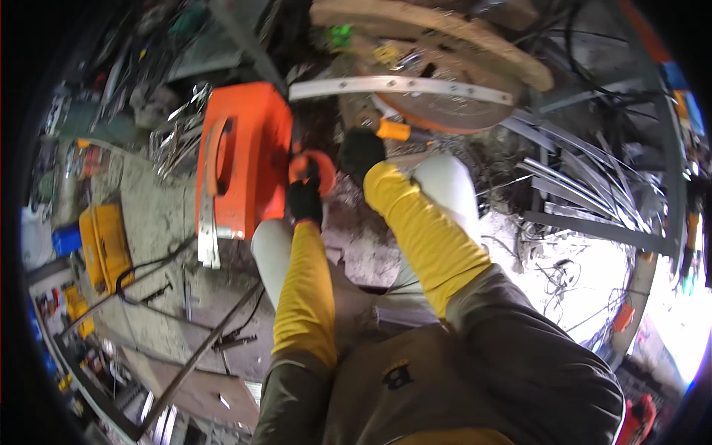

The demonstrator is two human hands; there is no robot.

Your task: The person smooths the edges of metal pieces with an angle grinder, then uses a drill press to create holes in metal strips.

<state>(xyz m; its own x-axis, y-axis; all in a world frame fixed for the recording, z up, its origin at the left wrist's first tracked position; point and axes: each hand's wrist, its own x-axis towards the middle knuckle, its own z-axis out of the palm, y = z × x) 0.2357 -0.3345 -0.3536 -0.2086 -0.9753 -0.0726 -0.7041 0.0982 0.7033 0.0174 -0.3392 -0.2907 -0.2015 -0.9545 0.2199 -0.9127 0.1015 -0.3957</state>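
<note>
My left hand (304,200), in a black glove, is closed at the edge of a round orange part (322,169), its dark fingers lying over it. Just left of that hand stands a large orange case-like housing (256,156) with a handle on its side. My right hand (362,154), also gloved in black, is closed in front of my right knee; what it grips is hidden. Right beside its fingers is a tool with a yellow-orange handle (393,130). A perforated metal strip (408,84) lies beyond both hands, across a large round brownish disc (463,113).
A curved wooden piece (430,22) lies at the far side. Metal strips (578,185) are piled at right, near a steel frame (601,231). At left are a yellow case (104,245), a cable (148,267) and a metal bar (196,363). Scrap clutters the far left.
</note>
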